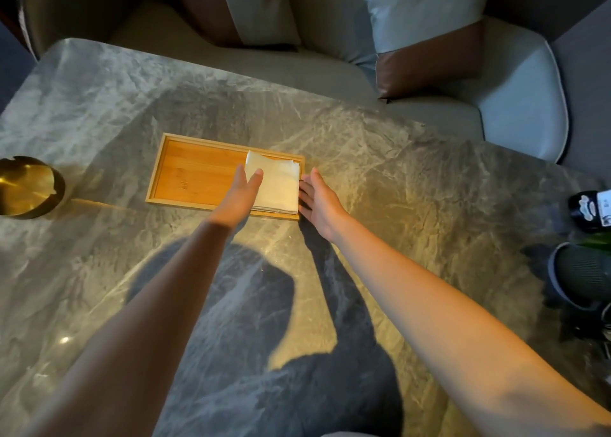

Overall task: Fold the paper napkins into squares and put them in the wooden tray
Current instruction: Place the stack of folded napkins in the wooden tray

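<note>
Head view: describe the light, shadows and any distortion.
Head view: warm, dim light from above; the arms and body cast hard dark shadows on the marble table; a bright pool lights the wooden tray and napkins; a small glare spot sits near left; wide-angle bending curves the table edges.

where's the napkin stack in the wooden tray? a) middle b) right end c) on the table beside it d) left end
b: the folded napkins fill the right end of the wooden tray, between the left hand and right hand; the tray's left part is bare wood.

Head view, steep downward, table close.
</note>
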A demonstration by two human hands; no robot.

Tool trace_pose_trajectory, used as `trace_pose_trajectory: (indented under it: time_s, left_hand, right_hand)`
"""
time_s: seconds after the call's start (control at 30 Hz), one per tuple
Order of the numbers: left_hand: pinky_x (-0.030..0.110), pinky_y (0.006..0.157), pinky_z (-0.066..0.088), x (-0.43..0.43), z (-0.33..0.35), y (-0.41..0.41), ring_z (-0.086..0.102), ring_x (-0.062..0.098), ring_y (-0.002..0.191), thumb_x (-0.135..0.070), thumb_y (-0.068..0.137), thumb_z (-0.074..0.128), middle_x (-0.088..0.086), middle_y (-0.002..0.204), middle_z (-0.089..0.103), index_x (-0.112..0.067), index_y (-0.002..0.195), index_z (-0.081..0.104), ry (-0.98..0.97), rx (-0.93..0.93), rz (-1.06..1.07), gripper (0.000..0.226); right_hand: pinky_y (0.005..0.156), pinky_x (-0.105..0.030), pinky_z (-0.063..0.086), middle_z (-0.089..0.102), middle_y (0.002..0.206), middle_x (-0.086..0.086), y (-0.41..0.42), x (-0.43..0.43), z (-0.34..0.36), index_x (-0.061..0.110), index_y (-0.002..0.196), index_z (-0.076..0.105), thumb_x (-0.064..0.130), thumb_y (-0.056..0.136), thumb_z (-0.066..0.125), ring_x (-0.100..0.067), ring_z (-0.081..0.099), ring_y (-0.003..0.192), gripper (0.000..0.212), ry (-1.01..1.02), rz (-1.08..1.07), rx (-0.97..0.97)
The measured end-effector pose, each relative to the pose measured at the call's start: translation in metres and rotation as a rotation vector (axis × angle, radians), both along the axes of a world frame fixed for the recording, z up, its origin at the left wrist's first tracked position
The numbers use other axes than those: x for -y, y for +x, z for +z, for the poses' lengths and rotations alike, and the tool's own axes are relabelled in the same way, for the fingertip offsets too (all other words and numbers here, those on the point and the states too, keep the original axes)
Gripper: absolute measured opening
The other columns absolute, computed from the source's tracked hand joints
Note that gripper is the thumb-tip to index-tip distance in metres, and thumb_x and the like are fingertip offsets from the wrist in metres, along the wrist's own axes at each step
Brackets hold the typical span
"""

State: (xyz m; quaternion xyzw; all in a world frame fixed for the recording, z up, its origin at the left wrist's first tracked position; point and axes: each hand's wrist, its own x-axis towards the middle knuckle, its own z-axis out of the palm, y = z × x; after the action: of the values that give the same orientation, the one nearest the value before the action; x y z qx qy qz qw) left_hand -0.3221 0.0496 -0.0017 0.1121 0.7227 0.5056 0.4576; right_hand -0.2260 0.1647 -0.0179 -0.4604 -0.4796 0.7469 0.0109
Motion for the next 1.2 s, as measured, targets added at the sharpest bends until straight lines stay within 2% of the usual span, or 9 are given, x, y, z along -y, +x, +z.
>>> trace_pose_trajectory:
  time_s: [0.1,0.23,0.3,0.37,0.57,0.73,0.83,0.97,1.2]
  left_hand:
    - [0.019,0.091,0.028,-0.006,0.000,-0.001,0.034,0.020,0.134,-0.033,0.101,0.030,0.008,0.148,0.033,-0.014,0.146,0.016,-0.027,-0.040,0.003,0.050]
    - [0.041,0.116,0.017,-0.006,-0.007,-0.005,0.016,0.029,0.144,-0.044,0.099,0.029,0.009,0.158,0.015,-0.019,0.150,0.001,-0.108,-0.021,-0.024,0.063]
    - [0.045,0.119,0.011,-0.005,-0.008,-0.005,0.011,0.027,0.146,-0.044,0.099,0.029,0.008,0.160,0.008,-0.019,0.150,-0.003,-0.107,0.003,-0.011,0.065]
    - [0.043,0.117,0.013,-0.004,-0.007,-0.005,0.013,0.026,0.146,-0.042,0.099,0.029,0.009,0.160,0.008,-0.016,0.150,-0.002,-0.087,0.031,0.038,0.065]
    - [0.045,0.117,0.018,-0.006,-0.007,-0.002,0.020,0.029,0.143,-0.041,0.100,0.028,0.013,0.157,0.016,-0.014,0.149,0.004,-0.090,0.038,0.071,0.061]
    - [0.042,0.116,0.016,-0.006,-0.006,-0.002,0.016,0.027,0.145,-0.041,0.100,0.027,0.009,0.159,0.011,-0.015,0.150,0.002,-0.082,0.046,0.114,0.062]
    - [0.043,0.116,0.017,-0.005,-0.006,-0.005,0.021,0.028,0.143,-0.041,0.099,0.027,0.012,0.157,0.017,-0.014,0.149,0.008,-0.093,0.058,0.138,0.060]
    - [0.036,0.112,0.019,-0.006,-0.003,-0.001,0.021,0.025,0.143,-0.037,0.100,0.027,0.010,0.157,0.017,-0.010,0.149,0.008,-0.071,0.057,0.138,0.058]
    - [0.043,0.118,0.015,-0.002,-0.002,0.002,0.018,0.026,0.144,-0.039,0.100,0.026,0.011,0.158,0.015,-0.010,0.149,0.008,-0.066,0.053,0.089,0.060]
  right_hand:
    - [0.101,-0.030,0.037,0.059,0.097,0.019,-0.002,-0.001,-0.002,0.034,0.096,0.053,0.047,0.102,0.023,0.001,0.054,0.096,0.033,0.033,0.019,0.016]
    - [0.103,-0.031,0.035,0.060,0.118,0.011,-0.001,-0.001,-0.006,0.027,0.115,0.052,0.047,0.102,0.021,-0.010,0.052,0.119,0.039,0.079,0.033,0.045]
    - [0.102,-0.032,0.037,0.053,0.138,-0.005,-0.002,0.001,-0.006,0.015,0.128,0.049,0.047,0.101,0.022,-0.018,0.049,0.127,0.050,0.147,0.042,0.100]
    - [0.112,-0.040,0.034,0.050,0.140,-0.010,-0.004,0.004,-0.006,0.013,0.135,0.046,0.050,0.100,0.023,-0.022,0.047,0.129,0.055,0.199,0.059,0.151]
    - [0.111,-0.040,0.036,0.054,0.131,-0.004,-0.003,0.010,-0.004,0.015,0.120,0.051,0.045,0.101,0.026,-0.016,0.049,0.118,0.043,0.259,0.056,0.153]
    - [0.094,-0.033,0.045,0.057,0.093,0.008,0.003,0.010,-0.009,0.018,0.104,0.055,0.040,0.102,0.028,-0.005,0.055,0.087,0.035,0.266,-0.094,0.128]
    - [0.090,-0.038,0.048,0.054,0.080,0.005,0.007,0.009,-0.011,0.020,0.087,0.051,0.041,0.102,0.029,-0.012,0.054,0.079,0.034,0.193,-0.157,0.125]
    - [0.099,-0.042,0.047,0.055,0.081,0.003,0.011,0.012,-0.011,0.022,0.087,0.052,0.044,0.101,0.028,-0.015,0.053,0.085,0.036,0.155,-0.147,0.140]
    - [0.083,-0.029,0.047,0.060,0.092,0.008,0.021,0.013,-0.003,0.025,0.095,0.055,0.048,0.101,0.028,-0.006,0.058,0.088,0.037,0.153,-0.104,0.157]
